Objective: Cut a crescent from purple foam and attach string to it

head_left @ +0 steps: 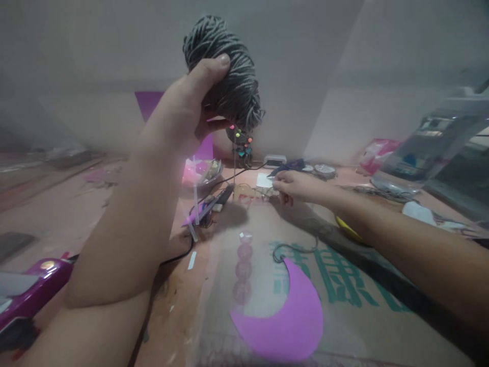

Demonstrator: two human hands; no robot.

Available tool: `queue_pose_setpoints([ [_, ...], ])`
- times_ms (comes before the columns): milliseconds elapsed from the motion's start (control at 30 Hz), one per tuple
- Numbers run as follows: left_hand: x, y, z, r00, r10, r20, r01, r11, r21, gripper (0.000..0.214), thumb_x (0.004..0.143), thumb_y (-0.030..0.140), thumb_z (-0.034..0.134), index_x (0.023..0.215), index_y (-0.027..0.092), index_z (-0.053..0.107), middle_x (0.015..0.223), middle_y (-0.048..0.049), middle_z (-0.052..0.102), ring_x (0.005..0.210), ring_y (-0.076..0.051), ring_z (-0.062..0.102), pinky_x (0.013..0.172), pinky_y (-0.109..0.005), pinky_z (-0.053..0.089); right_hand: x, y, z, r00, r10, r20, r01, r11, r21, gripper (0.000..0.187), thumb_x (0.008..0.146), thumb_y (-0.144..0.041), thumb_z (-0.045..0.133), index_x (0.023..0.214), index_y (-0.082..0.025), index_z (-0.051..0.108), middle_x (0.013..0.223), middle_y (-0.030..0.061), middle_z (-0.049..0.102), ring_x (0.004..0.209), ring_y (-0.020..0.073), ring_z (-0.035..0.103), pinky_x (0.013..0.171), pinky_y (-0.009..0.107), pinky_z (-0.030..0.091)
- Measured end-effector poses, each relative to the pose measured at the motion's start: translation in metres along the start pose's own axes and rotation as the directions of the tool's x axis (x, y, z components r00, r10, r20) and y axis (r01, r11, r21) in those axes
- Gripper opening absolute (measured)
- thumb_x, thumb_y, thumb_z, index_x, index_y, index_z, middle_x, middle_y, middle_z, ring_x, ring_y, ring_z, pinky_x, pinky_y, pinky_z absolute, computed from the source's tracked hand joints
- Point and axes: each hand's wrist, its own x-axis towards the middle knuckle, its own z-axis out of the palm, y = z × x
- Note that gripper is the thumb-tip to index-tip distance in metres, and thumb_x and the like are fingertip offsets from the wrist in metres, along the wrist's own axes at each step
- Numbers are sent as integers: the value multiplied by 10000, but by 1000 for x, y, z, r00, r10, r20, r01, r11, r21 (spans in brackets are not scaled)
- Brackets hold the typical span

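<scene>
My left hand [208, 99] is raised high and holds a skein of grey yarn [229, 71], thumb on the near side. From beneath the skein a thin strand hangs down toward the table. My right hand [288, 186] reaches over the far end of the cardboard, its fingers curled together. What those fingers hold, if anything, is hidden. Beside them lie a small white piece of paper [264, 180] and a dark blue item [292, 167] I cannot make out. A purple crescent moon cutout [296, 321] lies nearest me, with grey yarn [294, 250] tied to its upper tip.
Cardboard with green characters [344, 275] covers the table's middle. At left is a magenta tool [42, 280], possibly a glue gun, with a black cable. A bowl of craft bits [208, 176] stands behind. A clear plastic container [431, 137] and pink packet [378, 153] are at right.
</scene>
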Motion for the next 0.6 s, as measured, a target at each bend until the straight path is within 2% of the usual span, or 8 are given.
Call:
queue_pose_setpoints([
  [33,0,0,-1,1000,22,20,-21,999,-38,303,908,444,535,1106,228,611,1166,-15,675,1191,-241,632,939,-350,574,3,-1,5,1000,0,-13,-1,999,-39,167,913,-326,573,826,-195,630,752,67,724,725,225,678,708,310,494],
  [100,0,1,-3,996,66,66,-57,990,-129,294,904,418,559,1094,200,610,1107,-26,671,1186,-262,631,932,-366,561,11,-5,14,999,-25,-48,18,991,-129,170,919,-308,571,999,-187,659,911,94,743,862,254,682,785,320,484],
  [200,-1,1,-4,993,87,81,-79,993,-92,317,908,446,546,1103,206,616,1121,-13,666,1219,-274,611,921,-349,548,27,-15,29,996,-88,-22,81,974,-210,310,938,-271,547,1219,-161,621,1216,140,690,1091,267,639,914,311,457],
  [333,-2,5,-5,993,90,82,-87,995,-41,327,918,451,526,1130,218,615,1184,5,654,1306,-283,550,937,-336,544,49,-24,44,990,-132,56,142,960,-243,390,943,-384,572,1250,-148,624,1354,171,617,1231,284,570,975,309,431],
  [400,-2,6,-6,992,91,84,-84,993,-84,302,921,435,532,1100,206,618,1153,8,661,1303,-280,555,943,-342,548,56,-26,49,987,-122,101,143,961,-237,425,887,-463,648,1190,-166,659,1270,160,668,1149,289,615,901,309,465],
  [467,-3,7,-8,991,104,89,-89,983,-161,260,914,408,564,1053,197,625,1102,9,672,1273,-275,581,942,-348,556,59,-26,52,983,-96,154,128,967,-219,351,851,-472,691,1042,-178,713,1072,125,735,980,264,671,783,291,488],
  [533,-2,7,-10,988,125,91,-103,971,-215,231,905,388,596,1025,195,639,1071,10,682,1249,-269,600,941,-347,564,60,-25,54,979,-54,197,92,978,-190,254,894,-418,652,898,-176,729,853,79,739,803,219,682,678,272,487],
  [600,-2,6,-12,986,140,88,-117,967,-226,224,902,388,607,1015,200,654,1068,13,687,1235,-261,612,934,-341,572,61,-23,54,978,0,209,34,987,-160,249,953,-361,587,888,-162,723,788,48,715,719,184,669,640,271,503],
])
